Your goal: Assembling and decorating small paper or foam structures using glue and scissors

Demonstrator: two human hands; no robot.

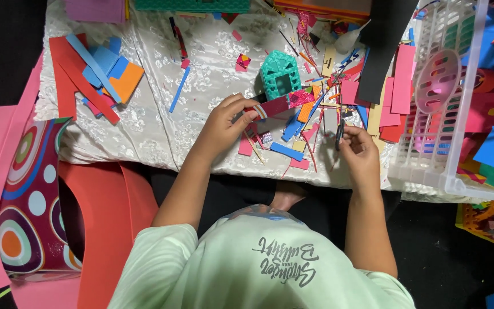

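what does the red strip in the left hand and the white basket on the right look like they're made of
The red strip, pinched by the left hand, looks like matte craft foam or card: flat, stiff, cleanly cut edges, with patterned patches; which of the two is unclear. The white basket looks like moulded plastic: smooth, slightly glossy walls with regular slots.

Head view, only one | sitting high over the person, looking almost straight down past the shirt | facing the table ahead | taking in both hands at middling range, basket at right, foam sheets at left
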